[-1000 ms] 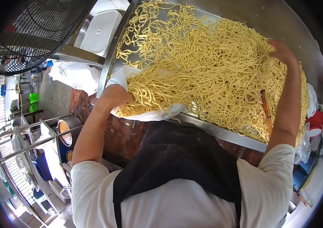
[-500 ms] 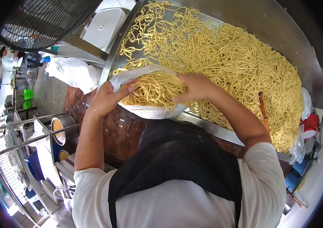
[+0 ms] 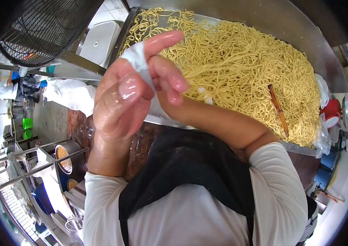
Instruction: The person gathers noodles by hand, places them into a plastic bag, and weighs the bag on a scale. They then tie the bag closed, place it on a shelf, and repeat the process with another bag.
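Note:
My left hand is raised close to the camera, wet and shiny. Its index finger points out to the right while the other fingers curl in. A strip of white plastic bag runs across the base of the index finger into the grip. More white plastic shows below, by the right wrist. My right forearm reaches across to behind the left hand, which hides the right hand's fingers. Beyond them, a large heap of yellow noodles lies in a metal tray. The noodles that were in the bag are hidden.
A brown stick lies on the noodles at the right. A mesh fan guard and a white lid are at upper left. A white sack stands on the floor; metal rails and a pot are lower left.
My left hand has come up and closer to the camera from the bag's left rim. My right hand has moved left, behind it. The open mouth of noodles has gone from sight.

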`<state>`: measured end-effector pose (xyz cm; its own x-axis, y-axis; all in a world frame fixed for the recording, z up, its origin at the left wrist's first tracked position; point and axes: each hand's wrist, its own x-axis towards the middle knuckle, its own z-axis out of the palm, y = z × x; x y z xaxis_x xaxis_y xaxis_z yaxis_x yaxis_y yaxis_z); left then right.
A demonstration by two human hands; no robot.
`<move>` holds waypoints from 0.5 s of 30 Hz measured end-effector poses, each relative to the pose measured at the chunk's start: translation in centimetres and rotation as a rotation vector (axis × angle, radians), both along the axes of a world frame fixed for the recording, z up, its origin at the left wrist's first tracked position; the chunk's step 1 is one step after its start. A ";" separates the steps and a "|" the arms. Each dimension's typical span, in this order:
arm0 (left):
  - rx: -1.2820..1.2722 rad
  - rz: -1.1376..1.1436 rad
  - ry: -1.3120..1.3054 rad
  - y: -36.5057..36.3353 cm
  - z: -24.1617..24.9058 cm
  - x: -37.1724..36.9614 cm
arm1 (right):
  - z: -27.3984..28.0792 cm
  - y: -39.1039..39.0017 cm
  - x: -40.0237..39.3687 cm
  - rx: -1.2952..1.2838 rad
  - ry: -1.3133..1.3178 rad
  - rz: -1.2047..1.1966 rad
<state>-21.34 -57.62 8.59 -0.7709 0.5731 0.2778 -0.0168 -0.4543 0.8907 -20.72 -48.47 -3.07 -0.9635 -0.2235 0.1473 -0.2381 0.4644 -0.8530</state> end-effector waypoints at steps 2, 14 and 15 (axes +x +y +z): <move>0.046 -0.074 -0.049 -1.5 -3.0 -1.1 | -4.4 -2.7 1.3 0.075 0.275 -0.222; -1.651 -0.478 0.344 9.8 -14.6 -8.2 | -0.1 13.4 2.7 0.461 -0.239 0.318; -1.661 -0.444 0.396 11.2 -15.3 -7.4 | -1.0 16.0 3.3 0.389 -0.205 0.213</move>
